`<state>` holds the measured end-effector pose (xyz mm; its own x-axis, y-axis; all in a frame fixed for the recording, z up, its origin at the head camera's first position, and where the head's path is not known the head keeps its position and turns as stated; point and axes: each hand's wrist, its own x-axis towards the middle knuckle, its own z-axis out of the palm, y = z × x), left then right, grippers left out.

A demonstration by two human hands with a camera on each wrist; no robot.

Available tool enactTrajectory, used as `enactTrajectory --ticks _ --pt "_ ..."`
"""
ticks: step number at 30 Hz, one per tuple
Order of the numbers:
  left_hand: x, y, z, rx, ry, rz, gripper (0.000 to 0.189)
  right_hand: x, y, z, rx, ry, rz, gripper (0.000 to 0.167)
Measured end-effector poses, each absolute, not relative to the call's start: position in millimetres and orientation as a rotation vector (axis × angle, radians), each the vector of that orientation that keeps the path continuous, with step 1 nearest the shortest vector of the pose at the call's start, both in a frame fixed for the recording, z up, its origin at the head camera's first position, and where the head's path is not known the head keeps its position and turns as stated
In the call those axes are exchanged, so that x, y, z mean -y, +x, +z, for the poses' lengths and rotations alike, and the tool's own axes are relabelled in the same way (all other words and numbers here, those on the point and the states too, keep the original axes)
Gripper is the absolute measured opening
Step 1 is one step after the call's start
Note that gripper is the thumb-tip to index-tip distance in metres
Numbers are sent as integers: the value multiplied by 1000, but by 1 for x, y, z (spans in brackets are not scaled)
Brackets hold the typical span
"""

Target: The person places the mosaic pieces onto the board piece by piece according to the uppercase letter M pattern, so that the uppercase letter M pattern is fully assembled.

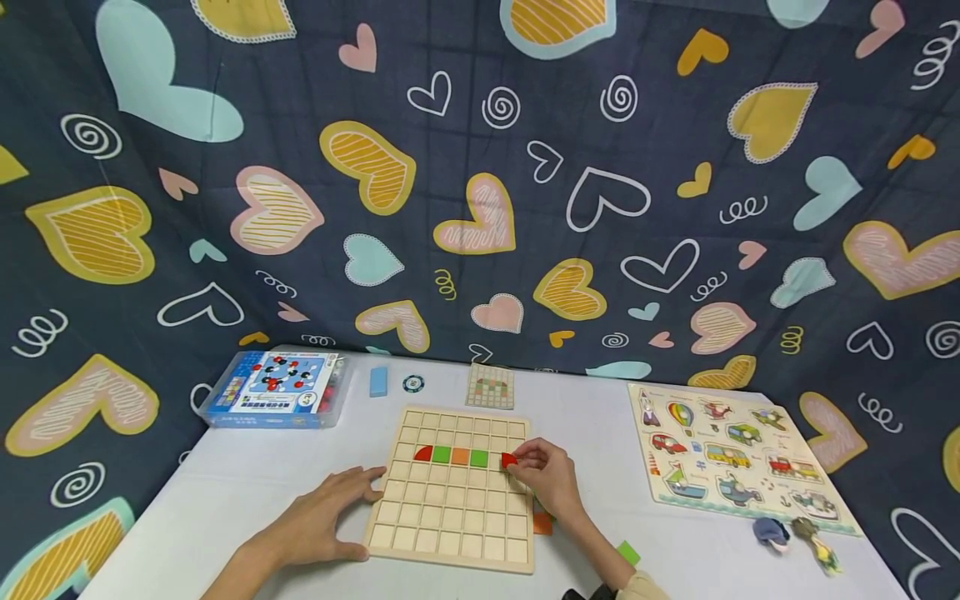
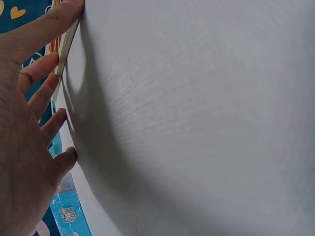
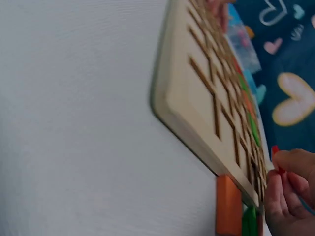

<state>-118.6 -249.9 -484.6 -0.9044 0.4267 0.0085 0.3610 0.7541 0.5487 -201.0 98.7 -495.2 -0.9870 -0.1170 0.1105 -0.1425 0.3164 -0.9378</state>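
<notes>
In the head view a square wooden grid board (image 1: 450, 535) lies on the table. Along one of its upper rows sit a red quarter-round tile (image 1: 423, 453), a green tile (image 1: 442, 455), an orange tile (image 1: 461, 456) and another green tile (image 1: 478, 457). My right hand (image 1: 551, 483) pinches a second red tile (image 1: 509, 460) over the right end of that row, one cell's gap from the green one; the right wrist view also shows this red tile (image 3: 274, 149) between thumb and fingers. With fingers spread, my left hand (image 1: 311, 521) rests against the board's left edge.
Beside the board's right edge lie an orange tile (image 1: 543, 523) and, nearer me, a green tile (image 1: 627, 552). Behind it are a pattern card (image 1: 491, 386), a round chip (image 1: 413, 383), a blue block (image 1: 378, 382) and a plastic box (image 1: 273, 387). A picture puzzle (image 1: 708, 479) lies right.
</notes>
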Motion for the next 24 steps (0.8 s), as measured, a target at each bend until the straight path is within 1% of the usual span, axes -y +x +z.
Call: enactTrajectory --ticks 4,10,24 --pt "249 -119 -484 -2827 620 843 62 -92 -200 -498 2541 345 1661 18" --pt "249 -119 -481 -2821 643 857 63 -85 -203 -500 2549 362 1546 18" --pt "249 -119 -481 -2824 641 857 68 -85 -205 -495 2540 359 1697 20"
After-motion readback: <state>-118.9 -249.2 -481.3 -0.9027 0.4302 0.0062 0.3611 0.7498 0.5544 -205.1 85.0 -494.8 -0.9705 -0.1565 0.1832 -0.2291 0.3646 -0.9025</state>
